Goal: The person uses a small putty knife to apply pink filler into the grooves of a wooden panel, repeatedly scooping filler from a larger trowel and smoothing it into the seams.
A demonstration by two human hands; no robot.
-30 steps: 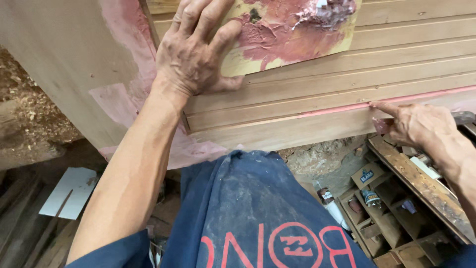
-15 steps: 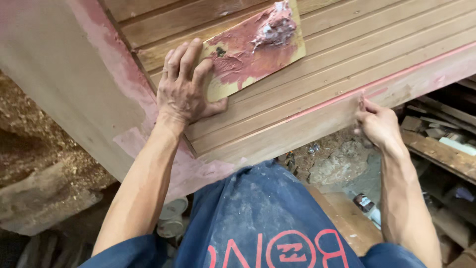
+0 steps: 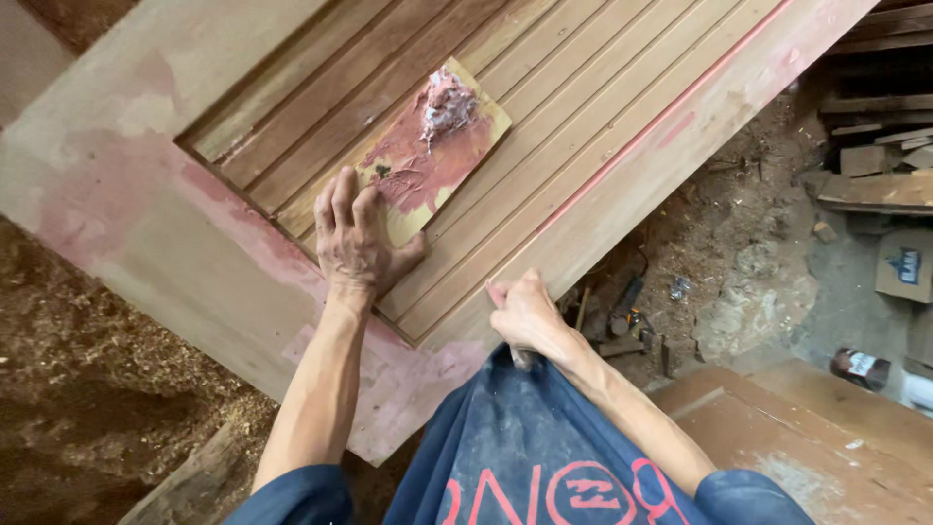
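The wooden door (image 3: 603, 126) is tan and brown with grooved stripes, smeared pink along its frame. The small board (image 3: 428, 156) is yellow under pink and whitish putty. The shirt (image 3: 544, 457) is dark blue with red lettering.

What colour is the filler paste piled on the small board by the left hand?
Pinkish red, with a paler lump; head view shows it.

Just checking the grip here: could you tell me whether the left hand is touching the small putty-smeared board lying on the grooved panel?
Touching. The head view shows the left hand lying flat with its fingers on the putty board's lower end.
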